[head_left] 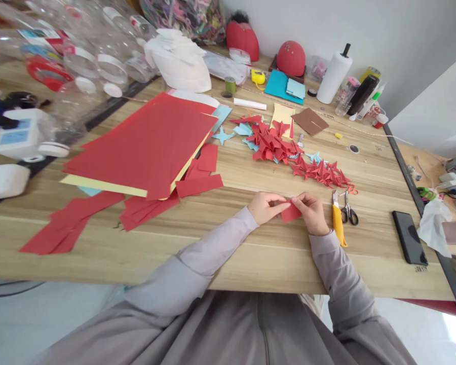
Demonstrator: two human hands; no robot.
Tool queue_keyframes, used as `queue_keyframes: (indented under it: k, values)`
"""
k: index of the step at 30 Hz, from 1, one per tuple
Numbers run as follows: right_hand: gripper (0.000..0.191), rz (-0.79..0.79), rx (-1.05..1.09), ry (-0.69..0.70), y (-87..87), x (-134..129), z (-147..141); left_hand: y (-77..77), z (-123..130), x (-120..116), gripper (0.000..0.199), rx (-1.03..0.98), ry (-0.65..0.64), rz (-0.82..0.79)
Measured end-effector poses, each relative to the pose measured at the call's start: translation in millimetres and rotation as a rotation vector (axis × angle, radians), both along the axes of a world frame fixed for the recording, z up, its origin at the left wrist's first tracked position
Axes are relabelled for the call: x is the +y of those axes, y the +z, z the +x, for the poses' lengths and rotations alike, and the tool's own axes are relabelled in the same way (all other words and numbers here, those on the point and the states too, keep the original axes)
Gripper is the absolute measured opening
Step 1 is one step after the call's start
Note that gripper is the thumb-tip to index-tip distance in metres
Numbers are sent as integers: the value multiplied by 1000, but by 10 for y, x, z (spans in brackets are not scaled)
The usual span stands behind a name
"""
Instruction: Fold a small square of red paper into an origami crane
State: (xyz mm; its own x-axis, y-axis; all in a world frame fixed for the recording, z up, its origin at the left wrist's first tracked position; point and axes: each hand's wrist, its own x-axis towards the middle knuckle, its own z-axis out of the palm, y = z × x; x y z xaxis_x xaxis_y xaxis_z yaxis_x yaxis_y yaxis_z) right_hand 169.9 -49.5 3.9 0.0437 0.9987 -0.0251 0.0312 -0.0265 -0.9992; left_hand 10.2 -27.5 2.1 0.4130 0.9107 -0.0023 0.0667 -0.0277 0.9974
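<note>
Grey fabric sleeves [220, 248] lead to the left hand [266, 208] and right hand [311, 213], both pinching a small red paper piece [291, 213], long axis nine-to-three o'clock.

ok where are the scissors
In the head view, the scissors lie on the wooden table just right of the person's right hand, beside a yellow craft knife, with a black phone further right.

The person's two arms reach forward in pale grey sleeves, the left arm [216, 243] slanting in toward 1 o'clock and the right arm [336, 274] angling up toward 11 o'clock. The left hand [265, 208] and right hand [311, 213] meet at 12 o'clock, just beside each other, wrists gently bent, with the fingertips [287, 203] of both pinched closed, thumbs uppermost.
</note>
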Motion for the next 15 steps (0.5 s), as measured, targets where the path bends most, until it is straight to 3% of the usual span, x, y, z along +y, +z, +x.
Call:
queue_keyframes:
  k: [3,7,15]
  values:
    - [27,-12,-66,21,1,-16,-30,-4,18,-25,23,77,-23,-23]
    - [31,5,-168,-16,12,-22,-28,31,18,-26,24,37,2,-98]
    - [29,6,-108,67,33,-19,-28,41,-36,53,25,-92,96,-179]
